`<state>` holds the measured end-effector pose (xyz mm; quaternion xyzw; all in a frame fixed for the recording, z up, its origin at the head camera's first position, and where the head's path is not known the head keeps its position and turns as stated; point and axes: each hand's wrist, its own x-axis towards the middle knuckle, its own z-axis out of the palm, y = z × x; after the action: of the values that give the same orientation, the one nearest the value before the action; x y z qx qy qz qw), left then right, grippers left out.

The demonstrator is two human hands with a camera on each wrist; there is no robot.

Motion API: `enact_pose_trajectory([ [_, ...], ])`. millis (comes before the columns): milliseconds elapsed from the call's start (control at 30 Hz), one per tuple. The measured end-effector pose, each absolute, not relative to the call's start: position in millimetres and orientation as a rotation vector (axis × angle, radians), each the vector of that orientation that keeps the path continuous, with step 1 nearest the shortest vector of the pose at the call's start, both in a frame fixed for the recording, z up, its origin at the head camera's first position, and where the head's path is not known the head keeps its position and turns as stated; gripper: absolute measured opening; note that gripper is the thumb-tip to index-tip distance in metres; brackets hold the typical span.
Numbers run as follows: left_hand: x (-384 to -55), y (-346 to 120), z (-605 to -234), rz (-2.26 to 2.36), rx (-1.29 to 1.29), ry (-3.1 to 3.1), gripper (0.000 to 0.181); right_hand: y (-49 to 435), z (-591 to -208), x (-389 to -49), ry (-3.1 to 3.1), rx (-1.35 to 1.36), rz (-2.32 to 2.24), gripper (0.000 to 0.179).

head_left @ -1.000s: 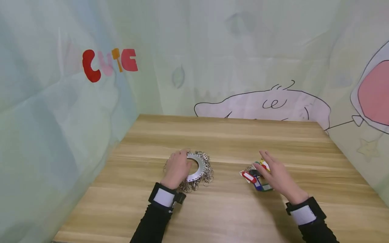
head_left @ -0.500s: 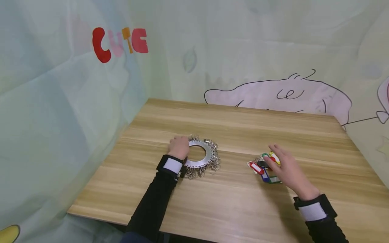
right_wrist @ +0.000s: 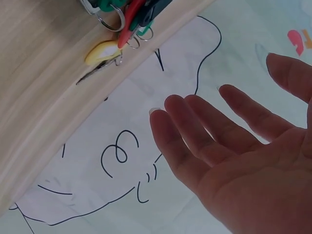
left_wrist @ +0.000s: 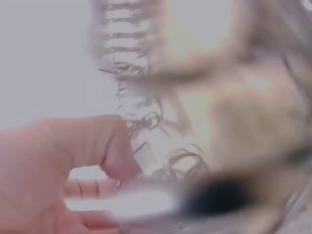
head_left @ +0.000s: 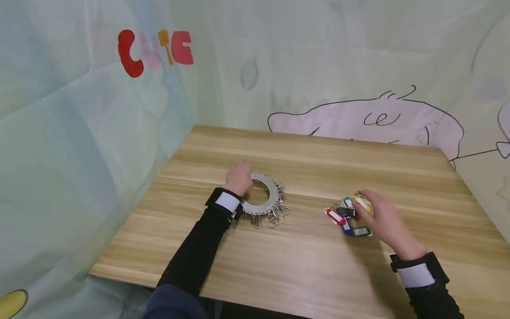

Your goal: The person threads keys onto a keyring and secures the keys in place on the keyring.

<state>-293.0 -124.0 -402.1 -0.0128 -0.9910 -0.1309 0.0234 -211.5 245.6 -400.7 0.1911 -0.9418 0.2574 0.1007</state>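
- Head: the left hand grips the left side of the metal ring, which is fringed with small wire loops. The key tags lie piled on the table, well apart from it; judging by this, the ring is in hand and the key tags are not yet picked up.
- Left wrist: thumb and fingers pinch the rim; glare and blur hide the rest.
- Right wrist: the right hand is spread, holding nothing; the top edge cuts off the key tags.
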Motion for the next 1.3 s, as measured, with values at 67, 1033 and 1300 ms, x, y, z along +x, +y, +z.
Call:
enact_pose_trajectory([
  [67, -294, -125, -391, -0.477, -0.136, -3.052, 0.049, 245, -397, -213, -2.796, 0.561, 0.75, 0.046],
  [1033, -290, -119, -251, -1.709, -0.668, -2.629, 0.019, 238, -391, -212, -2.847, 0.636, 0.696, 0.037],
  [1300, -290, -121, -248, -1.916, -0.635, -2.596, 0.02, 237, -393, -213, -2.88, 0.648, 0.708, 0.036],
])
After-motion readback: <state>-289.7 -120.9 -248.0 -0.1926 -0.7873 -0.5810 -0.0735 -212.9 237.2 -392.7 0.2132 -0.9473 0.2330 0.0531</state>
